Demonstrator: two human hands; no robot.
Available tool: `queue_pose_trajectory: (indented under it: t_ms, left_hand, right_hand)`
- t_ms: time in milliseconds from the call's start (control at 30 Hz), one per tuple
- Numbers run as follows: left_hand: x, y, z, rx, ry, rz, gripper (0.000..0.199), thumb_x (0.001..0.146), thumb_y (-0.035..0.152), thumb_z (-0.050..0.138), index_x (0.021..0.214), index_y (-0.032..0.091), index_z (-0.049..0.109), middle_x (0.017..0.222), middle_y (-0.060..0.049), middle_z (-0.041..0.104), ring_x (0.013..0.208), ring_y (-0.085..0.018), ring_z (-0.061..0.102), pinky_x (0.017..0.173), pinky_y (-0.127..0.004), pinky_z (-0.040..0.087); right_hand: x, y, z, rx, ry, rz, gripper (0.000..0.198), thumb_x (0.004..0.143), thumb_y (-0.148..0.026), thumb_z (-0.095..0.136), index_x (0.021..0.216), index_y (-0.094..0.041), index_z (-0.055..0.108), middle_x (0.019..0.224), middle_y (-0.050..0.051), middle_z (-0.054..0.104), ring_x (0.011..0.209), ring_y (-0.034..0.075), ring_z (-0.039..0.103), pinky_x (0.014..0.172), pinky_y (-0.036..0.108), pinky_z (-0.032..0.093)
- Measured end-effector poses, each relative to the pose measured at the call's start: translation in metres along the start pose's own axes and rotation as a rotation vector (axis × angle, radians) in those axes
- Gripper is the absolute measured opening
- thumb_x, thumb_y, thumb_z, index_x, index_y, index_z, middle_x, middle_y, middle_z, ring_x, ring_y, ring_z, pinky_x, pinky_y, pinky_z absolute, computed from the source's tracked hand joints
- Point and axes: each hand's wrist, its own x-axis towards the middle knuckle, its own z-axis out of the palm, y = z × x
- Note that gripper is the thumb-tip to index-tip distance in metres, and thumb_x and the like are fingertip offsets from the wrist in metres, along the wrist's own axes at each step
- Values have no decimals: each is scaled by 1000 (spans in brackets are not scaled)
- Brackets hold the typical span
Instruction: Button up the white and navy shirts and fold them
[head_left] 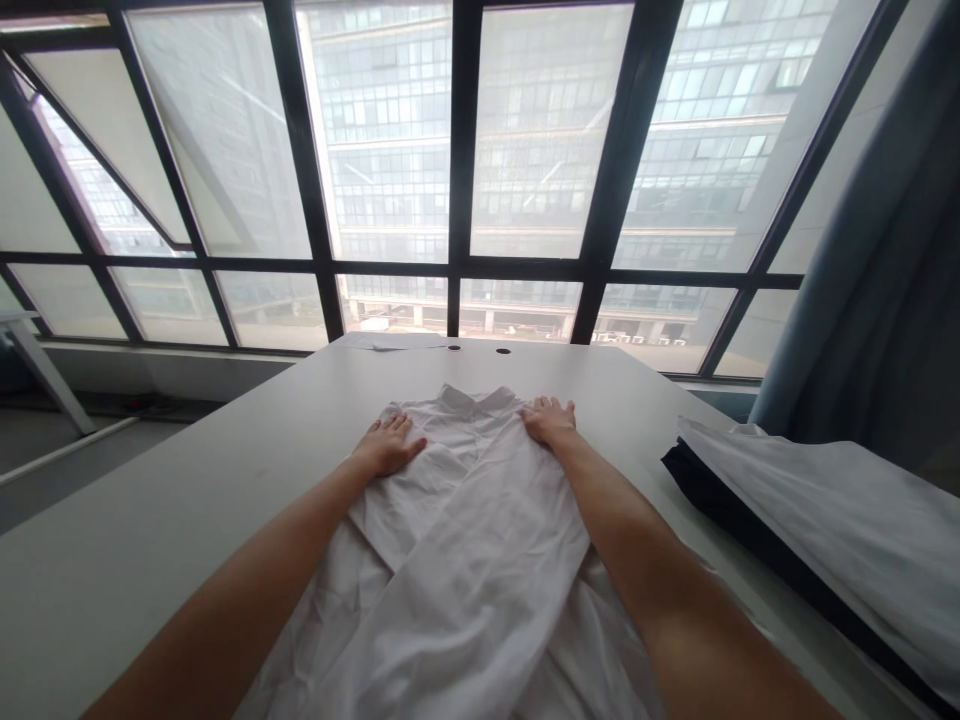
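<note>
A white collared shirt (480, 560) lies spread on the white table (225, 480), its collar at the far end and its sleeves folded across the body. My left hand (390, 446) rests flat on the shirt's left shoulder, fingers stretched out and thumb apart. On the opposite shoulder edge lies my right hand (549, 420), palm down with its fingers spread out. Neither hand has cloth gripped between its fingers. The near end of the shirt runs out of the bottom of the view, between my forearms.
Folded white cloth (840, 500) lies over dark cloth (750, 530) at the right. A flat white item (397, 341) and two round table holes sit at the far edge. Large windows (525, 130) stand beyond, with a blue-grey curtain (862, 250) on the right.
</note>
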Motion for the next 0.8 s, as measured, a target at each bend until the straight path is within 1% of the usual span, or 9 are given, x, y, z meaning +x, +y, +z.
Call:
queue_pose_trajectory:
  t_ms: [100,233,333,433,500,567,633,700,800]
  left_hand:
    - [-4,5,-6,29,-9,-18,77,97,62,25,155,11,29,163,-13,18,151,-28,16,120,-46,14]
    - [-27,26,-17,161,52,-6,64,101,49,25,152,13,35,161,-14,24,150,-30,19,120,-53,9]
    - [-68,54,-20,136,53,94,60,102,46,23,153,17,33,161,-13,25,149,-31,19,118,-58,9]
    - [-123,85,-14,-25,-38,218,65,99,61,14,155,31,28,163,-8,23,149,-34,20,112,-65,20]
    - [-155,99,-8,-55,-90,281,73,94,71,18,155,33,28,163,-8,19,149,-38,15,111,-69,17]
    - [-178,106,-2,-53,-104,310,77,92,74,22,156,31,28,164,-11,16,150,-40,10,110,-71,12]
    - [-189,107,2,-57,-87,320,77,92,74,22,156,30,27,164,-11,14,150,-40,8,110,-72,8]
    - [-188,105,2,-56,-66,331,75,93,73,23,155,33,27,164,-9,16,150,-38,9,111,-71,6]
    - [-170,99,-1,-45,-44,349,74,93,73,24,155,33,28,164,-9,18,150,-37,11,113,-69,6]
  right_hand:
    - [-32,-16,-7,-69,72,-80,61,101,-42,24,156,-14,26,163,14,20,150,26,14,118,53,0]
    - [-112,-31,-12,9,16,-297,67,100,-50,27,157,-15,23,163,12,19,150,28,13,120,49,4]
    - [-180,-29,-11,114,-21,-471,70,99,-56,25,157,-17,26,163,10,21,150,28,15,120,48,7]
    - [-236,-25,-13,182,-81,-589,74,96,-63,30,157,-21,27,163,10,20,150,30,16,120,49,9]
    - [-262,-24,-16,207,-119,-657,80,93,-69,34,157,-22,25,163,9,17,151,30,12,120,50,7]
    - [-280,-24,-18,232,-147,-711,86,90,-74,35,158,-24,23,164,8,13,151,30,9,121,49,5]
    - [-290,-25,-19,250,-166,-737,88,88,-77,35,158,-26,21,164,7,12,152,30,6,121,49,3]
    - [-291,-24,-19,256,-171,-734,88,88,-78,34,158,-28,20,164,6,12,152,29,6,121,49,1]
    - [-279,-25,-17,252,-153,-713,89,87,-79,33,158,-28,19,164,6,13,152,30,6,120,51,-1]
